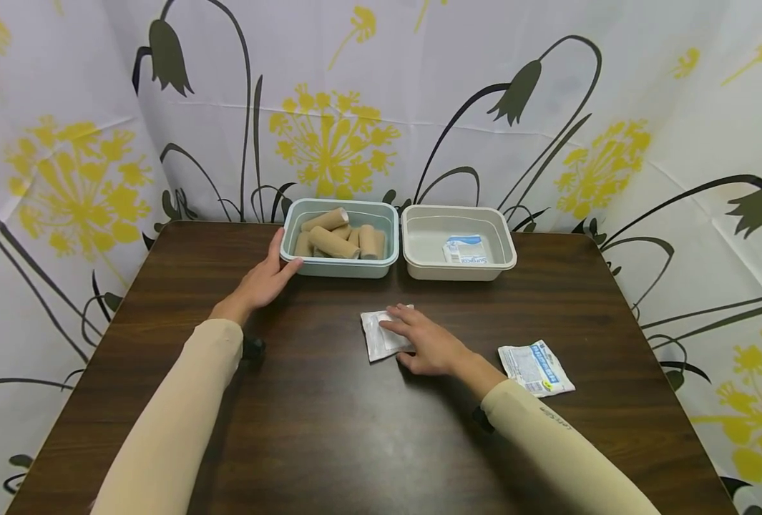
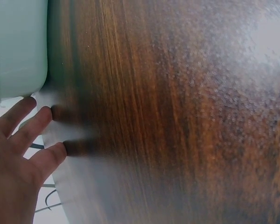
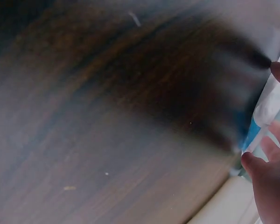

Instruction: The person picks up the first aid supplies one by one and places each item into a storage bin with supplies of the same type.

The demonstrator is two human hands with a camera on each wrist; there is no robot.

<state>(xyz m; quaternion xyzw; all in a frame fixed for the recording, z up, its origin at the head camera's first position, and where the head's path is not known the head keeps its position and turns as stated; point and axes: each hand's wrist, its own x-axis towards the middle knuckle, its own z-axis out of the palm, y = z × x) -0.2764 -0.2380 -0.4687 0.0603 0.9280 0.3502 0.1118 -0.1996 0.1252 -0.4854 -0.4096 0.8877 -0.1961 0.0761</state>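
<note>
Against the left side of a pale blue-green plastic bin (image 1: 355, 269) rests my left hand (image 1: 261, 282), thumb near its front corner. Several brown cardboard tubes (image 1: 334, 242) lie piled in that bin. My right hand (image 1: 433, 345) reaches over a small flat white packet (image 1: 381, 343) on the table, with fingers spread across its right part and covering some of it. In the right wrist view, the packet (image 3: 269, 100) shows a bit of blue beside the thumb and fingers. The left wrist view shows my left fingertips at the corner of the bin (image 2: 18, 51).
Beside the blue-green bin stands a beige bin (image 1: 458, 272) holding one white and blue packet (image 1: 466, 249). Another white and blue packet (image 1: 535, 368) lies on the dark wooden table (image 1: 329, 429), near my right forearm. A flower-print curtain (image 1: 381, 64) hangs behind the table.
</note>
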